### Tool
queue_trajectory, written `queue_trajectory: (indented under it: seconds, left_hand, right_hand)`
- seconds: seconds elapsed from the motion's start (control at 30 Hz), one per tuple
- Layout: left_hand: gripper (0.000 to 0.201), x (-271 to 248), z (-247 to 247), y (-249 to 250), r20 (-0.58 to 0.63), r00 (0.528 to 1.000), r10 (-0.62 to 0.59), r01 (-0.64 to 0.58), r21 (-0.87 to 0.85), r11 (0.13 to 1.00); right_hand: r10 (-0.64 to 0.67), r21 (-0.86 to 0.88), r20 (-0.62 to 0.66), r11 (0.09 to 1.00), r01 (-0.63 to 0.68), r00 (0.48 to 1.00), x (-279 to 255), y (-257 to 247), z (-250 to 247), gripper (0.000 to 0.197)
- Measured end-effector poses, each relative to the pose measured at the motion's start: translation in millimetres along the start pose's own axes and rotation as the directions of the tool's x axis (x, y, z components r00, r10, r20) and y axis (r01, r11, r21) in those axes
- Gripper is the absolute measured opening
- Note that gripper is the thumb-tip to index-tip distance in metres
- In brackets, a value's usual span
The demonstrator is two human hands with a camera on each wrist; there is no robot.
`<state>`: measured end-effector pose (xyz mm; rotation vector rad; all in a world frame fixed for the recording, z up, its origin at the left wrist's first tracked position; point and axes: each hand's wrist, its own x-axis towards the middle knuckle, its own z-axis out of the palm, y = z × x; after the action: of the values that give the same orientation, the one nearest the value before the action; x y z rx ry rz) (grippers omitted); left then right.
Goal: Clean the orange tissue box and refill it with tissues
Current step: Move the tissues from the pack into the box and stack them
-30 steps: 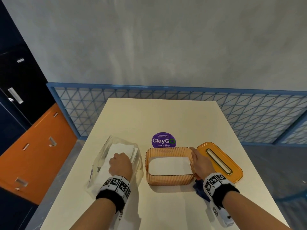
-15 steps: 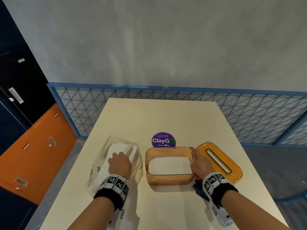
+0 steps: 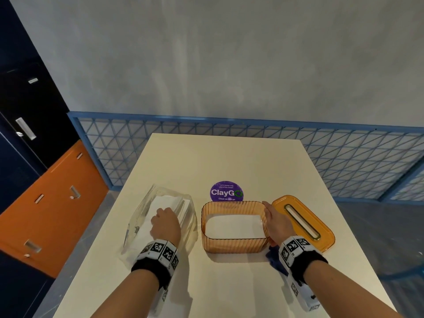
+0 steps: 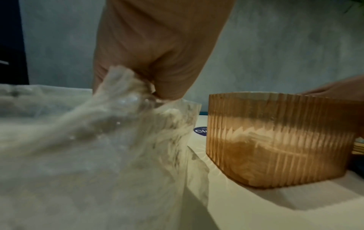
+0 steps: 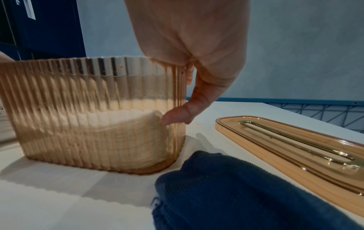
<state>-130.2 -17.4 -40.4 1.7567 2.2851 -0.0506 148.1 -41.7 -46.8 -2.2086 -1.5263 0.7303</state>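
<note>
Ribbed translucent orange tissue box (image 3: 234,245) lies lengthwise left-right; right hand (image 3: 276,226) clamps its end wall, left hand (image 3: 165,226) pinches crinkly clear wrapper (image 4: 110,127).

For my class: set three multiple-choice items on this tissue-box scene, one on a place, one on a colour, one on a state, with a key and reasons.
1. Where does the flat orange lid with the slot lie?
A. On the box
B. On the table, right of the box
C. On the floor

2. What colour is the folded cloth?
A. Dark blue
B. White
C. Green

3. What state is the ribbed translucent orange box in?
A. Lidded
B. Open, empty
C. Open, tissues inside

Key: 1 B, it rests beside the right hand. 2 A, seen in the right wrist view. 3 C, a white stack fills its bottom.
</note>
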Motion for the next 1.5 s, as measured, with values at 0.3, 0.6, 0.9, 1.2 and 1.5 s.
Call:
queue_trajectory:
  seconds: [0.3,0.6,0.9,1.2,1.5]
  left_hand:
    - [0.032,-24,-67,-22,-0.426,0.892,0.152,-0.278,-0.251,0.927]
    - [0.042,-56,-40,-36,-0.526,0.621,0.581,-0.724,-0.102,0.682]
    - [0.036,-46,-53,-72,0.051,0.994,-0.097,0.032,-0.981,-0.193]
    - [0.030,-33,-81,-78,-0.215,0.960,-0.180,-0.184,-0.968,0.174]
    - [0.025,-27,-32,-74,-0.125,0.983,-0.136,-0.068,-0.931,0.360]
  right_hand:
    - [-0.145,-0.301,0.022,0.943,0.144,0.989,-11,-66,-39,0.051]
    - [-0.303,0.658,0.491,0.743,-0.120,0.817,-36,-200,-15,0.039]
    - [-0.514,0.468,0.371,0.823,0.322,0.774,-44,-217,-11,0.038]
    - [-0.429,0.615,0.186,0.752,0.236,0.884,-47,-206,20,0.034]
    - [-0.151,0.405,0.278,0.914,0.027,0.949,-39,-179,84,0.046]
